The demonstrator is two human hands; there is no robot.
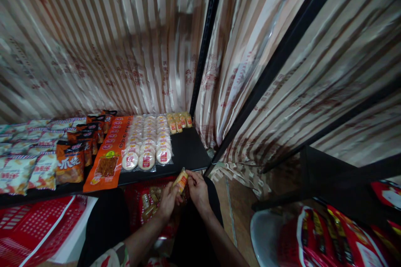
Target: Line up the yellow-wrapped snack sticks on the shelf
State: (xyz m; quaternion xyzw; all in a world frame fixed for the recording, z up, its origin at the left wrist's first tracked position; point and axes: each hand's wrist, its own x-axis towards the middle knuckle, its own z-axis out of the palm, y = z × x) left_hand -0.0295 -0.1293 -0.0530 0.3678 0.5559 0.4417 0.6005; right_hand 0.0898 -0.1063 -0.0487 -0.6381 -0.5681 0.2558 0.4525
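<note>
Between my knees and the shelf edge, my left hand point(168, 201) is closed around a small yellow snack packet point(181, 180) with a red label. The fingers of my right hand point(198, 192) pinch the packet's upper right end. Below my hands sits a red basket point(133, 202) holding several loose small packets point(150, 206), partly hidden by my left arm. Similar yellow packets point(179, 123) stand in short rows at the right end of the black shelf point(188, 148). Beside them lie rows of round white crackers point(146, 160) in clear wrappers.
Leftward along the shelf are a flat orange bag point(106, 164), dark orange bags point(70, 162) and white bags point(42, 171). A red basket point(28, 225) stands at lower left. Black posts point(266, 83) rise before striped sheeting point(125, 50). Red packages point(338, 233) fill the lower right.
</note>
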